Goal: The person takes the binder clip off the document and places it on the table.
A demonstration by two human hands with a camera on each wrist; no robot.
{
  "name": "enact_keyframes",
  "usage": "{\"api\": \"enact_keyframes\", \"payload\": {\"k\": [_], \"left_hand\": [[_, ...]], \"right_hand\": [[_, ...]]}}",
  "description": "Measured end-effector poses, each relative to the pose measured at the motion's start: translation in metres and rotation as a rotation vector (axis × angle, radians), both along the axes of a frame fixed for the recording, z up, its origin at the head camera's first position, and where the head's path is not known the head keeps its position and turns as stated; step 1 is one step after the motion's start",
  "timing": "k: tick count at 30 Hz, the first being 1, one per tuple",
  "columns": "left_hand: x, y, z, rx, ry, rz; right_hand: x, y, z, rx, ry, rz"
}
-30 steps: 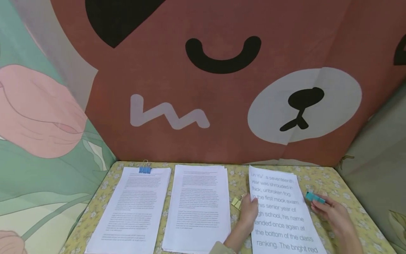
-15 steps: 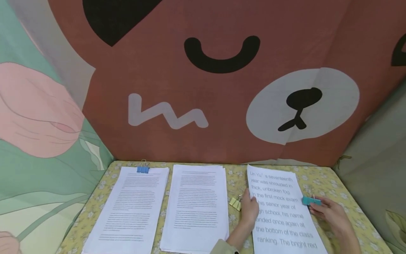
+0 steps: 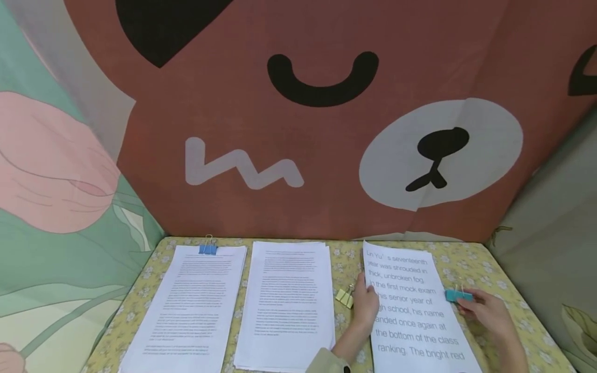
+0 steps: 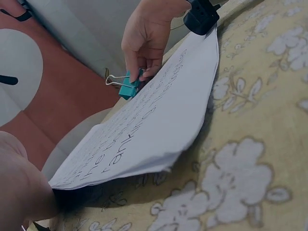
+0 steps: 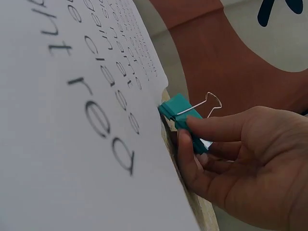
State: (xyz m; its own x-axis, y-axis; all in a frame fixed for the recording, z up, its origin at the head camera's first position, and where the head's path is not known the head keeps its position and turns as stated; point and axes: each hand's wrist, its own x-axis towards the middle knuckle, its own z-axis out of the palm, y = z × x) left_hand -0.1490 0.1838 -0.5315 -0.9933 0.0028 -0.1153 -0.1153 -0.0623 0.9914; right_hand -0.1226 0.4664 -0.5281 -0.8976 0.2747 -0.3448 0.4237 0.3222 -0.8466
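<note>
Currently, right hand (image 3: 488, 312) has fingers clamped on the teal clip (image 3: 457, 296), just right of the large-print stack (image 3: 410, 311), whose long side faces it; contact unclear. Left hand (image 3: 365, 306) grips the opposite edge.

On the person's left, the left hand (image 3: 366, 306) holds a firm grip, its thumb on the side facing the other hand; some of its fingers are hidden from me. The left forearm (image 3: 347, 340) slants forward and toward the right, coming out of a pale sleeve (image 3: 325, 361) that stops short of the wrist. Apart from it, the right hand (image 3: 487, 310) pinches between thumb and fingertips, the other fingers curled inward. The right forearm (image 3: 513, 355), bare where I can see it, angles forward and inward.
</note>
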Motion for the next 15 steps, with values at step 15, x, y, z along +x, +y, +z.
{"api": "enact_keyframes", "payload": {"k": [15], "left_hand": [[0.0023,-0.0053,0.0076,-0.050,0.045,0.006]], "right_hand": [[0.0056,0.0005,0.0062,0.318,-0.022,0.107]]}}
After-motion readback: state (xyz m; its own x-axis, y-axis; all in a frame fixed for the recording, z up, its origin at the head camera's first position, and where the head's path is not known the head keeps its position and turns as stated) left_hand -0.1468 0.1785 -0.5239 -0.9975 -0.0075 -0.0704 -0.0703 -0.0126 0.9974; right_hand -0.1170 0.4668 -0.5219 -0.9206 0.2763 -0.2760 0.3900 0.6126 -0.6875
